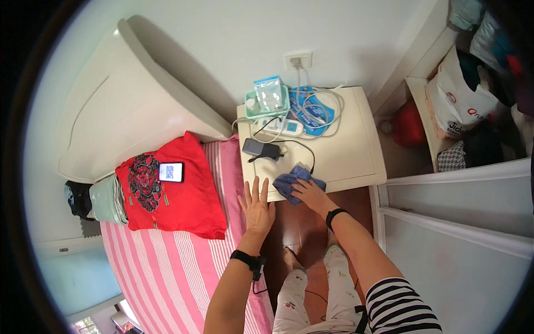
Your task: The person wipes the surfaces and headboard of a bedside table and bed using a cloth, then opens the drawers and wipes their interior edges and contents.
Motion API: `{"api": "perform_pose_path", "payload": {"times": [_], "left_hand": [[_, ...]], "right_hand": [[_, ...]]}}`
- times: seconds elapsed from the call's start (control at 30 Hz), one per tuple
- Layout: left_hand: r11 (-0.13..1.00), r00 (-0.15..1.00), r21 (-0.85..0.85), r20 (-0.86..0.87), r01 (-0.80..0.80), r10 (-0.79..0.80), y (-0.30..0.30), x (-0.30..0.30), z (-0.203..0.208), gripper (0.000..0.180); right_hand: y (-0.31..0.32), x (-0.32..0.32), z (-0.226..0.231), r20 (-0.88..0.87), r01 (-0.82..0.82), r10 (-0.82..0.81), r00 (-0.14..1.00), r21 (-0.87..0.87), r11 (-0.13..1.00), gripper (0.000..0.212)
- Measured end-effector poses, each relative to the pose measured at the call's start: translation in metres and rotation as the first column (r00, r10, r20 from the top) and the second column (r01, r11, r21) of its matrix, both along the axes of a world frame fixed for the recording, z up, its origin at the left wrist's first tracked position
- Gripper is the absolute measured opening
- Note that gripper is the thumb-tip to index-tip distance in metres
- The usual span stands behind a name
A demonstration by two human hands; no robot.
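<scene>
As the head view shows, taking the blue cloth [285, 187] as the centre of the clock, it sits bunched on the front edge of the cream nightstand [347, 158], partly over the edge. The right hand [311, 196] reaches in from four o'clock and lies on it, fingers slightly parted; whether they pinch the fabric or only press it I cannot tell. The left hand [257, 216], at eight o'clock, is empty with its fingers spread wide, near the front left corner; contact there is unclear.

For a good wipe, I would unfold the cloth into a flat pad, press with the whole palm and work in overlapping strokes. The black cord [310, 155] ends close by at one o'clock and could snag, so lifting it and the dark adapter [260, 149] at ten o'clock with the free left hand seems wise.

The bare part of the top lies mostly toward two o'clock. At eleven stand a green tray [251, 113] and a white handheld device [289, 127]; at twelve, coiled cables over a blue sheet [315, 123]. Beyond, at nine o'clock, a phone [171, 172] rests on a red pillow [194, 195] on the pink striped bed [167, 261]; at two, a white bag [459, 103] fills a shelf; reddish floor [285, 225] shows at seven.
</scene>
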State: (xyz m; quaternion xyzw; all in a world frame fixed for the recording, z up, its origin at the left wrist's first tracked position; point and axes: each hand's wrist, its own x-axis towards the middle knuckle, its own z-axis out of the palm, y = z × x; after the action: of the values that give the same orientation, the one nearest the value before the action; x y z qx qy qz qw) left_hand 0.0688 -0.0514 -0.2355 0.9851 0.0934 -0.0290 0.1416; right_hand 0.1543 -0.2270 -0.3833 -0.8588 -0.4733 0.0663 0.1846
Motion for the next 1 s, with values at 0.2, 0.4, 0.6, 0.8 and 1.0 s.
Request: {"api": "perform_pose_path", "payload": {"times": [0.2,0.4,0.6,0.8,1.0], "left_hand": [[0.997,0.998,-0.035,-0.027,0.062,-0.063,-0.058,0.043,0.000,0.081],[0.990,0.991,-0.043,-0.017,0.135,-0.136,-0.101,0.078,0.000,0.079],[0.986,0.986,-0.052,-0.051,0.156,-0.158,-0.126,0.093,-0.003,0.079],[0.991,0.991,-0.031,-0.027,0.128,-0.129,-0.118,0.083,-0.004,0.080],[0.993,0.993,-0.058,-0.051,0.101,-0.104,-0.098,0.052,-0.019,0.080]], "right_hand": [[-0.098,0.017,0.004,-0.014,0.040,-0.040,0.999,-0.034,0.999,0.029],[-0.189,0.042,0.002,0.088,0.193,-0.186,0.979,-0.076,0.978,0.031],[-0.245,0.059,-0.002,0.152,0.387,-0.372,0.916,-0.085,0.918,0.033],[-0.225,0.026,-0.015,-0.284,0.996,-0.955,0.083,-0.012,0.090,0.048],[-0.185,0.024,-0.041,-0.581,0.924,-0.726,-0.369,-0.143,-0.355,0.057]]}}
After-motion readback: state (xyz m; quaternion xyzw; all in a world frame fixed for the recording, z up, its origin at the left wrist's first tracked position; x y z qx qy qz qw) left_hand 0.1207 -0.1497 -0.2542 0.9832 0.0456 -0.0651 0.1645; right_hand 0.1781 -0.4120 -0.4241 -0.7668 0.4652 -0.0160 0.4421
